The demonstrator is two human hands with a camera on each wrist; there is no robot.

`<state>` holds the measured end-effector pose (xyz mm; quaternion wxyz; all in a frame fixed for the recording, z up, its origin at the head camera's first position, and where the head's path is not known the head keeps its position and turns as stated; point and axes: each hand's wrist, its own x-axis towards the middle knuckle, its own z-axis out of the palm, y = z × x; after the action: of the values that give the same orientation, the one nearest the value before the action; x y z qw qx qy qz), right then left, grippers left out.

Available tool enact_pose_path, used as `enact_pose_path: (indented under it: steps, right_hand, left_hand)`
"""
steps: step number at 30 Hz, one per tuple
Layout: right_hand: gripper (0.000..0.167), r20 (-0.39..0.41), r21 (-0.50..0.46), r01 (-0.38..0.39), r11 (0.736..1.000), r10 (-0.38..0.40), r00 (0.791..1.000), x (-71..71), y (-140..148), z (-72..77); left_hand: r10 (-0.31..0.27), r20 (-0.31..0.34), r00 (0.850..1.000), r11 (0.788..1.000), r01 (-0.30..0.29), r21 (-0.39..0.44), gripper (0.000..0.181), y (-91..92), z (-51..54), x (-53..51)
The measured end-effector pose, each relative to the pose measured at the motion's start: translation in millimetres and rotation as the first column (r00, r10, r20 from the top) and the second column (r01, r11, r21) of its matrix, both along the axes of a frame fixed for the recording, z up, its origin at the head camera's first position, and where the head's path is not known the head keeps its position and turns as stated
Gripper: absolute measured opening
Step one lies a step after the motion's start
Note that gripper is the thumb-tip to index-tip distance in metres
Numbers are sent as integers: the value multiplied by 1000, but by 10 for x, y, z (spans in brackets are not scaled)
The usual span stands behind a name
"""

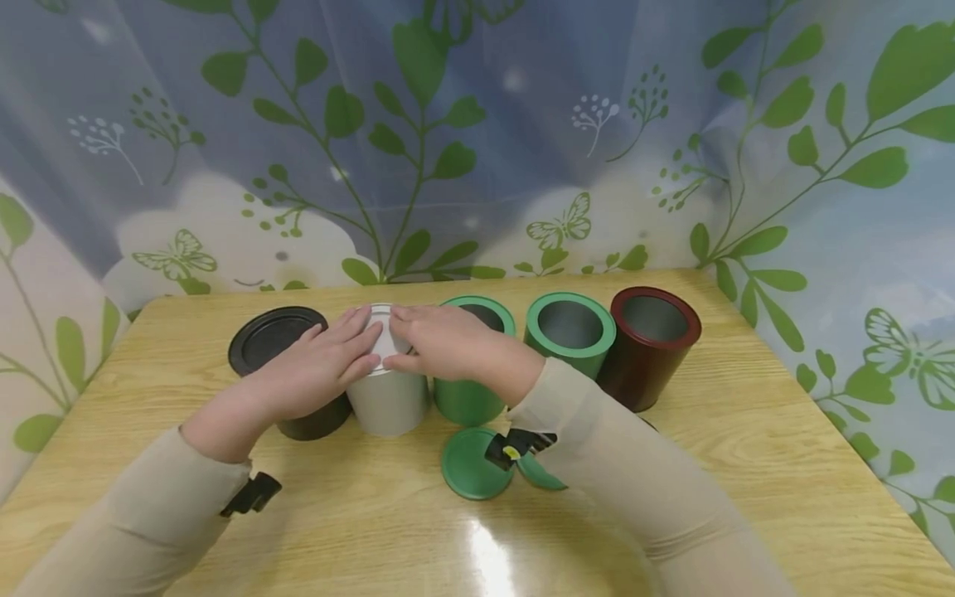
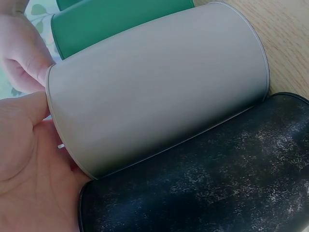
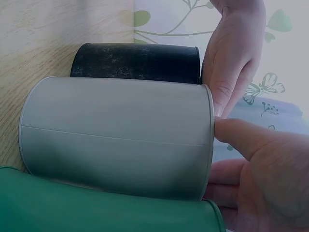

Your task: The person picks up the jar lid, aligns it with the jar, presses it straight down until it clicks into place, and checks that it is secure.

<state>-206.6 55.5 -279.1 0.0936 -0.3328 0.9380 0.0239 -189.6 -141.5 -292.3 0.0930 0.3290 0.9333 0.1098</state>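
Observation:
A white can [image 1: 390, 405] with a white lid [image 1: 385, 342] stands between a black can and a green can. Both the left hand [image 1: 317, 365] and the right hand [image 1: 448, 340] rest on its lid from either side, fingers fairly straight. In the left wrist view the left hand [image 2: 24, 159] touches the rim of the white can [image 2: 159, 87], beside the black can [image 2: 203, 174]. The right wrist view has the right hand [image 3: 270, 169] at the rim of the white can [image 3: 116, 135], its thumb near the left hand [image 3: 234, 58].
The black can [image 1: 313, 423] has a black lid on top. Right of the white can stand a green can [image 1: 470, 402], another open green can [image 1: 570, 361] and an open dark red can [image 1: 642, 373]. Two green lids [image 1: 477, 464] lie in front, one partly behind the right sleeve.

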Motion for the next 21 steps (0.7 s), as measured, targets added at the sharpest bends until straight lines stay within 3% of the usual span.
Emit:
enact_pose_path:
  steps: [21]
  right_hand:
    - [58, -5, 9, 17, 1000, -17, 1000, -9, -38, 60]
  left_hand:
    - [-6, 22, 1000, 999, 7, -33, 57, 24, 37, -26]
